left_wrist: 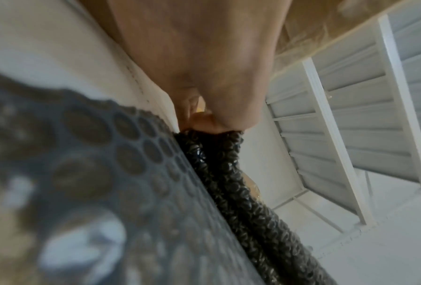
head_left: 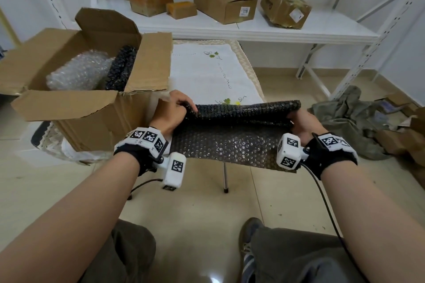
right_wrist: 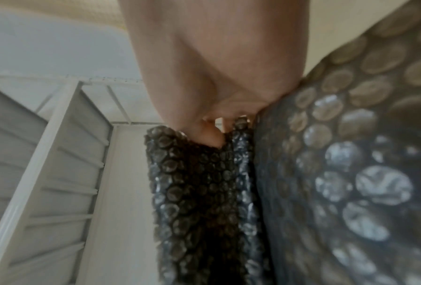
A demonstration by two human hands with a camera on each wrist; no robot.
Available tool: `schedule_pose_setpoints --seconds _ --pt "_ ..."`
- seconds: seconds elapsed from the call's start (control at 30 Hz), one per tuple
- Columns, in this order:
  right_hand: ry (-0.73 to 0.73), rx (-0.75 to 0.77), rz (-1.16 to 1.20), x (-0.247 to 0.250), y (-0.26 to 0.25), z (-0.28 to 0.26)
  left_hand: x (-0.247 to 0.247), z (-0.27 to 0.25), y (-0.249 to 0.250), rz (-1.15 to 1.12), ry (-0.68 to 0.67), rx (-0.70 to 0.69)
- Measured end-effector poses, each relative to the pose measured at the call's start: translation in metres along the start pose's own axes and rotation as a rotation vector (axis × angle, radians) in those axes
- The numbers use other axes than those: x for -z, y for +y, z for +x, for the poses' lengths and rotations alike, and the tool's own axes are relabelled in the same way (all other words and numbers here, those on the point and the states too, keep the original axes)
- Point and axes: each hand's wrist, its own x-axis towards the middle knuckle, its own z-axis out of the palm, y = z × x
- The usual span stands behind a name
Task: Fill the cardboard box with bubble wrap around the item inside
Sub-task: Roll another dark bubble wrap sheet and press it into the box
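- My left hand [head_left: 174, 111] pinches one end of a dark, partly rolled sheet of bubble wrap [head_left: 232, 135], fingers curled over the fold.
- My right hand [head_left: 303, 124] grips the opposite end the same way.
- The sheet hangs between my hands, above the near edge of the white embroidered tablecloth [head_left: 207, 71].
- The open brown cardboard box [head_left: 76, 108] stands on my left, holding a clear bubble-wrapped bundle [head_left: 78, 71] beside a dark bubble wrap roll [head_left: 122, 66].
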Motion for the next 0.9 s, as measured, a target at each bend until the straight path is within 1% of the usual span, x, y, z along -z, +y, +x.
schedule_pose_setpoints --seconds 0.07,0.1,0.27,0.33,0.43,0.5,0.6,0.67,0.73,0.8,0.87,0.9 --pt "-0.012 0.019 0.054 -0.001 -0.003 0.0 0.001 0.001 0.001 -0.022 -0.043 -0.004" --pt "-0.042 0.025 0.037 -0.001 -0.005 -0.002 0.0 0.001 0.001 -0.01 -0.048 0.006" --pt "-0.229 0.093 -0.339 0.001 -0.015 -0.015 -0.002 0.003 -0.006 0.111 -0.086 0.009" --pt "-0.299 0.101 -0.44 0.005 -0.018 -0.016 -0.003 0.001 -0.006 0.147 -0.105 -0.014" --pt "-0.3 0.12 -0.58 0.011 -0.016 -0.009 -0.002 0.0 0.0 0.195 -0.081 -0.045" --pt "-0.279 0.167 -0.658 0.01 -0.015 -0.009 0.0 0.003 0.007 0.279 -0.103 -0.092" --pt "-0.276 0.25 -0.662 0.005 -0.018 -0.014 0.002 0.004 0.021 0.404 -0.15 -0.128" --pt "-0.276 0.315 -0.613 0.004 -0.022 -0.018 0.003 0.003 0.03 0.45 -0.126 -0.191" --pt "-0.294 0.392 -0.572 0.003 -0.025 -0.023 0.005 0.001 0.037 0.457 -0.093 -0.275" --pt "-0.321 0.476 -0.578 0.002 -0.025 -0.025 0.006 -0.001 0.042 0.502 -0.094 -0.329" --pt "-0.358 0.519 -0.675 0.001 -0.024 -0.026 0.004 -0.003 0.042 0.645 -0.129 -0.342" --pt "-0.397 0.507 -0.745 0.0 -0.023 -0.025 0.003 -0.005 0.039 0.716 -0.165 -0.333"
